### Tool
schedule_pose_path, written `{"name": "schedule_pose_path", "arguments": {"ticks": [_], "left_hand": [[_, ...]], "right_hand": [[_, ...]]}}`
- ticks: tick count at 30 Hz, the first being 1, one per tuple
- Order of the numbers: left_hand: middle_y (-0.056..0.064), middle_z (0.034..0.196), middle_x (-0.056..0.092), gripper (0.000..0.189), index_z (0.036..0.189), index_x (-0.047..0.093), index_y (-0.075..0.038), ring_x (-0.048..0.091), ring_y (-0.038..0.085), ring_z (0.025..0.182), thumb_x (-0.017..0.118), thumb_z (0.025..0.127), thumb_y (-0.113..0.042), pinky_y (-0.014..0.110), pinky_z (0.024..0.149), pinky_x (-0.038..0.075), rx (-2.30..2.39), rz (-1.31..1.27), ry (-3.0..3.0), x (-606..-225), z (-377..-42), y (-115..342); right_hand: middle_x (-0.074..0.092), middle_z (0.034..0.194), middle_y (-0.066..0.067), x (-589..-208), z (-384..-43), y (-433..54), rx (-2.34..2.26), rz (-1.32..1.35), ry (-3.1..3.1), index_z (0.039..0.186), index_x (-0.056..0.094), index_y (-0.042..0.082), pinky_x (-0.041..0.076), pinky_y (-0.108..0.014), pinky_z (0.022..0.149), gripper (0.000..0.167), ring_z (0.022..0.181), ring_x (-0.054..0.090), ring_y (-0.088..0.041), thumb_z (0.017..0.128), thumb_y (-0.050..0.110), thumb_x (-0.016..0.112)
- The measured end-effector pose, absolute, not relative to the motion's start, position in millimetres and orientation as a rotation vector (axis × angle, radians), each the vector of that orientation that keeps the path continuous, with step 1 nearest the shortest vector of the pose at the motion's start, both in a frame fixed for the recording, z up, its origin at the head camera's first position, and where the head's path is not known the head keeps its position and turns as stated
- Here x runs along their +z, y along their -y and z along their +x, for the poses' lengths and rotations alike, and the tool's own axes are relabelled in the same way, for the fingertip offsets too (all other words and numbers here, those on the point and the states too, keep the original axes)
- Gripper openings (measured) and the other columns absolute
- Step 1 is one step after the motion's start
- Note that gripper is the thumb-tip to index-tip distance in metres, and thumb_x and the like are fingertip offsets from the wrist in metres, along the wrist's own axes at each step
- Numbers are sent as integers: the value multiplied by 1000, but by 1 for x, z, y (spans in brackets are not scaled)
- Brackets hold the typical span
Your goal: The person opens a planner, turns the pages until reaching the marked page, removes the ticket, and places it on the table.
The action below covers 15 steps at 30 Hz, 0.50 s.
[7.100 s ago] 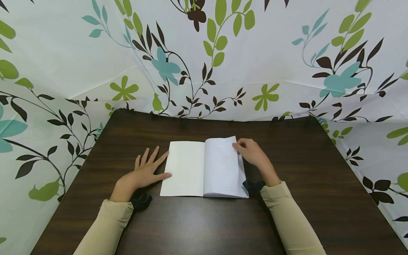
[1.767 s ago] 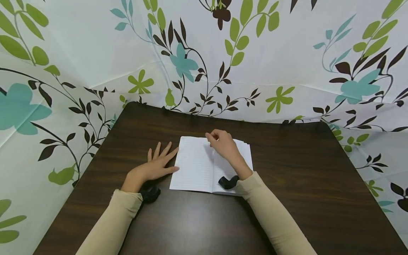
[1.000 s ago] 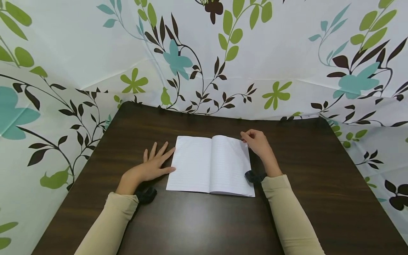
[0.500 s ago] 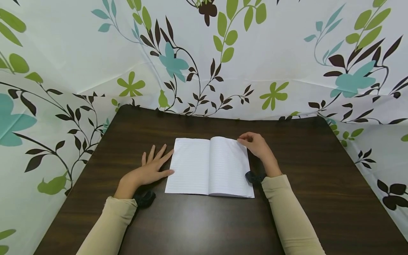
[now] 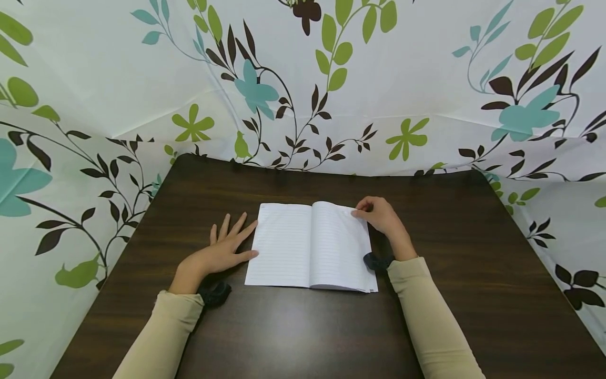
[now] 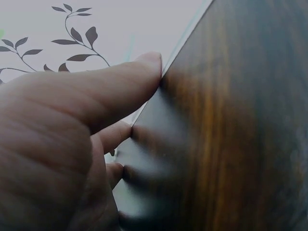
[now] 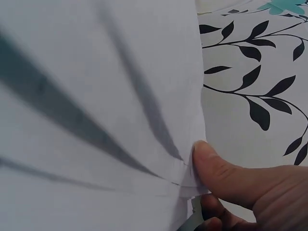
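Observation:
An open notebook (image 5: 286, 245) with white lined pages lies on the dark wood table, its right-hand pages bowed up near the fold. My left hand (image 5: 220, 256) rests flat with spread fingers, thumb and index fingertip on the notebook's left edge. At the upper right corner, my right hand (image 5: 380, 215) pinches the right page (image 5: 338, 247). The right wrist view shows the thumb (image 7: 204, 159) on top of the paper (image 7: 159, 62) and curled fingers underneath. In the left wrist view, the thumb (image 6: 120, 84) presses at the notebook's edge.
A dark wood table (image 5: 284, 337) extends around the notebook on all sides. Behind and beside it hangs a white cloth (image 5: 402, 63) printed with leaves and flowers. Black wrist straps (image 5: 215, 295) sit under both forearms, below beige sleeves (image 5: 158, 337).
A lined page now lies on the left, where a blank one showed earlier. My right hand swung left across the notebook, then returned to the right page's corner. My left hand stayed at the left edge.

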<state>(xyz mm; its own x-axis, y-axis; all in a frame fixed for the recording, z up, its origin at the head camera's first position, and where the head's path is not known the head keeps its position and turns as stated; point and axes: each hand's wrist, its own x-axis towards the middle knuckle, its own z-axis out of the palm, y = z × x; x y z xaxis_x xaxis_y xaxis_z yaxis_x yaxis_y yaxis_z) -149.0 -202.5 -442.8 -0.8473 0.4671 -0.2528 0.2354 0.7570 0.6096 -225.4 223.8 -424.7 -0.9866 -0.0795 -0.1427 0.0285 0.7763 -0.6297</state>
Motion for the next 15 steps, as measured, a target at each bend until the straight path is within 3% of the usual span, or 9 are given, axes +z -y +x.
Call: {"name": "schedule_pose_path", "arguments": {"ticks": [10,15], "left_hand": [[19,176,-8,84,169,14,-19,-26,52,156,57,104,-51,76,116,-22,811,539,-2566,-444,-149,203],[19,176,-7,84,169,15,-19,-26,52,156,57,104,-51,76,116,-22,814,539,-2574,-446,-150,203]], "right_hand": [[73,115,-17,-423,-226,-226,-1082,-17,-2922,110,79,5,49,-35,80,23,98,60,-29,101,26,72],[72,111,-16,-422,-224,-224,-1142,-148,-3043,107,82,4,51,-35,78,18,95,63,-29,98,18,74]]}}
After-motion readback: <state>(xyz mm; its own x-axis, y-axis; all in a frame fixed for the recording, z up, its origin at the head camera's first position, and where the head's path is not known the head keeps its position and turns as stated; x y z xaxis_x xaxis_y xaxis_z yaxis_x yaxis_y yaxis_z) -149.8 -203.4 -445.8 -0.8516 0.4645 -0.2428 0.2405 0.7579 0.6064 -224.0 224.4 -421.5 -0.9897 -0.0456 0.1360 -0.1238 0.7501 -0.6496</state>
